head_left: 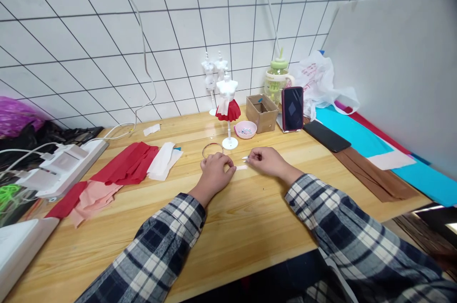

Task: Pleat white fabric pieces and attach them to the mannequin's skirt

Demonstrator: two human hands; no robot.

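My left hand (pixel 216 172) rests on the wooden table with its fingers curled together. Its thumb and fingertip close on the left end of a narrow pale strip (pixel 242 167) lying flat. To the right, my right hand (pixel 266 160) pinches a small white object with a pointed tip (pixel 245 158), held just above the strip; its kind is too small to make out. Beyond both hands stands a white mini dress form (pixel 227 88) wearing a red skirt (pixel 233 111) with a pale piece at the front. A thin hoop (pixel 213 146) lies behind my left hand.
Behind my hands are a pink bowl of small shiny bits (pixel 245 129), a cardboard box (pixel 262 112) and an upright phone (pixel 293 109). Red fabric (pixel 124 162) and white fabric (pixel 164 161) lie left, near a power strip (pixel 67 170). Brown fabric (pixel 374 174) lies right.
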